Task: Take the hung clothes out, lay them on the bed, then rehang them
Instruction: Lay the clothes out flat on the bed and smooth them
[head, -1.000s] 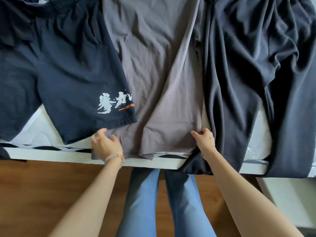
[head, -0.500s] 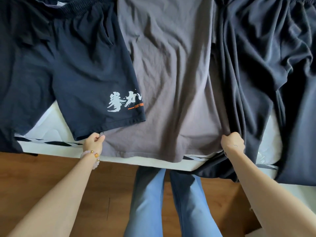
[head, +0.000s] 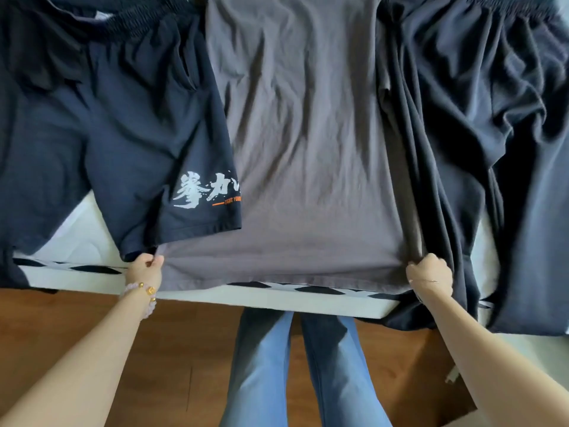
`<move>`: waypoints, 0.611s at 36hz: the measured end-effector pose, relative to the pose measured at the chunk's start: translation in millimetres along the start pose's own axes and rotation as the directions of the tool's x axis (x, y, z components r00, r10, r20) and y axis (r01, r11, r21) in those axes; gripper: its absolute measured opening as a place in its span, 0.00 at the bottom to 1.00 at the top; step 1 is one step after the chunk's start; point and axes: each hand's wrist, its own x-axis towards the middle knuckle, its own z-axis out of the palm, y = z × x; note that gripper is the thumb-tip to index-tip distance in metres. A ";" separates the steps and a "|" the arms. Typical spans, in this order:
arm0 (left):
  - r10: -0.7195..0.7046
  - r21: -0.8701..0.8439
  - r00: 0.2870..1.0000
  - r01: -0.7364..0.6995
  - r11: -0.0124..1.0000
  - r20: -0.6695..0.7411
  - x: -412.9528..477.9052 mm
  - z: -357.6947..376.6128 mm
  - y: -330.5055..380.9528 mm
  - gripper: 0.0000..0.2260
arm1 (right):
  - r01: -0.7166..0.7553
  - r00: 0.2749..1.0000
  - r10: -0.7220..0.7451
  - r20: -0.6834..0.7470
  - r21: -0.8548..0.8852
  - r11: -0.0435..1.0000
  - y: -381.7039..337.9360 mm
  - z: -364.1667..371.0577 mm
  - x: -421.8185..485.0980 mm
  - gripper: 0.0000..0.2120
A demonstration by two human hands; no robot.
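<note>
One grey shirt (head: 301,149) lies flat on the bed (head: 277,298), its long axis running straight away from the person and its hem at the near edge. The left hand (head: 144,269) pinches the hem's left corner; the right hand (head: 429,277) is curled round the right corner. One pair of navy shorts (head: 123,134) overlaps the shirt's left side, and one pair of dark trousers (head: 492,134) overlaps its right: three garments in all.

Navy shorts (head: 123,134) read "拳力" and "FIGHT YOUR".
</note>
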 end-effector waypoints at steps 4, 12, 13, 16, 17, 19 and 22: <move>0.063 -0.049 0.998 -0.062 0.997 0.025 -3.9 1.8 -2.6 0.12 | -0.061 0.995 0.057 0.078 0.043 0.997 4.8 -2.3 2.7 0.15; 0.032 -0.086 0.998 -0.037 0.996 -0.058 -8.0 -2.3 -27.1 0.19 | -0.058 0.990 0.051 0.135 0.045 0.997 23.0 1.0 7.2 0.17; 0.023 -0.064 0.998 -0.027 0.998 -0.062 -8.5 -0.3 -27.0 0.19 | -0.059 0.988 0.051 0.145 0.047 0.997 24.9 1.7 6.2 0.17; 0.011 -0.001 1.000 -0.011 1.000 -0.024 -8.2 7.2 -20.6 0.17 | -0.033 0.985 0.026 0.172 0.038 0.999 28.7 4.0 3.1 0.16; -0.003 0.018 1.000 0.003 1.000 -0.010 -7.5 8.7 -17.7 0.15 | -0.029 0.984 0.024 0.179 0.029 0.999 29.0 3.2 1.3 0.16; -0.039 0.057 0.999 0.041 0.998 -0.026 -8.6 10.5 -10.9 0.11 | -0.021 0.980 0.014 0.200 0.034 0.999 32.0 3.1 1.7 0.17; -0.057 0.114 0.981 0.079 0.990 -0.186 -22.1 14.5 3.2 0.06 | 0.005 0.975 -0.019 0.221 0.066 0.998 41.1 3.2 4.1 0.16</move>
